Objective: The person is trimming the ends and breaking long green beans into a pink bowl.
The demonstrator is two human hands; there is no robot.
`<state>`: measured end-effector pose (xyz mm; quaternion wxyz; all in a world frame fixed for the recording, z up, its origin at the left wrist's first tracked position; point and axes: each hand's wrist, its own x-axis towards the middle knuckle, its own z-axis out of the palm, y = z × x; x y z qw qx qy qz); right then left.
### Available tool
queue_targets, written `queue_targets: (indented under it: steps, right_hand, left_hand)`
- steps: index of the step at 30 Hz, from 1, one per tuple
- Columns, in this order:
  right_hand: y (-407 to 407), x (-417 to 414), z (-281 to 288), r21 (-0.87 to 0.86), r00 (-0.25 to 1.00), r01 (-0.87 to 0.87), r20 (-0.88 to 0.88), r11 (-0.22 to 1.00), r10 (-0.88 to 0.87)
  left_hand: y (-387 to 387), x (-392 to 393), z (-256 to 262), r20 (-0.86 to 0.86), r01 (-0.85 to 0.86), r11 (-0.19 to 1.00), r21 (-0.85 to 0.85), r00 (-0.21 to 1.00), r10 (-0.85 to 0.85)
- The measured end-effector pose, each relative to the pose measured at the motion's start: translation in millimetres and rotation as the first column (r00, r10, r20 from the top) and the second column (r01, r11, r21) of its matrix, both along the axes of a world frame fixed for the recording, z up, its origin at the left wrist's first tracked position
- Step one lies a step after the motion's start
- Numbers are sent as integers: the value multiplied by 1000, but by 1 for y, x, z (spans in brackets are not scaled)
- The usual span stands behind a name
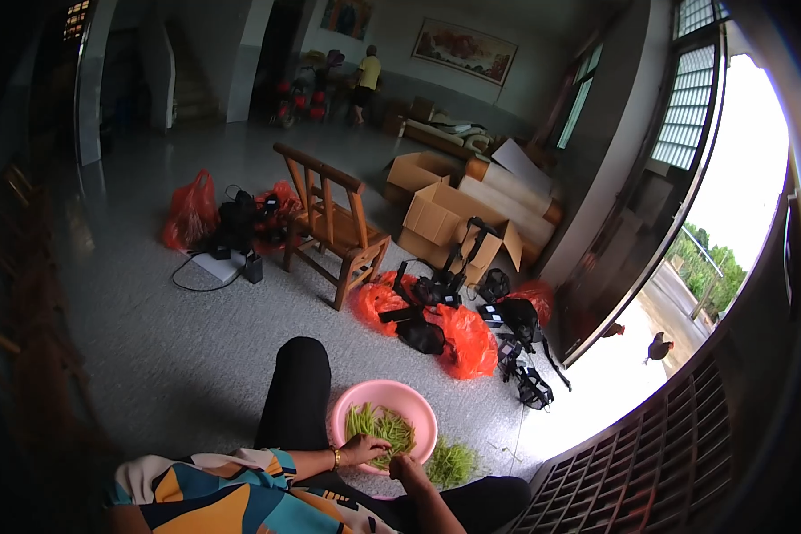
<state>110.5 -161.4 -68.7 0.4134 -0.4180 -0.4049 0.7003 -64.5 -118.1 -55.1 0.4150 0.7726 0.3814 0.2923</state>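
A pink plastic basin (pixel 430 427) stands on the floor between my knees, with cut green vegetable stems (pixel 394 427) inside. My left hand (pixel 364 449), with a gold-coloured bracelet at the wrist, is over the basin's near part, its fingertips close to the stems. Just right of it, at the basin's near rim, is my right hand (pixel 407 467) with curled fingers. Whether either hand grips a stem is too small to tell. A heap of thin leafy greens (pixel 452 462) lies on the floor right of the basin.
A wooden chair (pixel 334 220) stands ahead, between red plastic bags (pixel 192 212) with black devices. Open cardboard boxes (pixel 440 213) are behind it. At right are an open door (pixel 631 247), a metal grille (pixel 641 440) and chickens (pixel 658 348) outside. A person (pixel 368 77) is at the far wall.
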Motion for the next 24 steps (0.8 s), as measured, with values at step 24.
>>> queue_targets:
  steps: [24]
  right_hand:
    - [27,148,64,-128,617,629,-518,767,-592]
  left_hand:
    - [38,-6,-11,354,-304,811,-500,783,512]
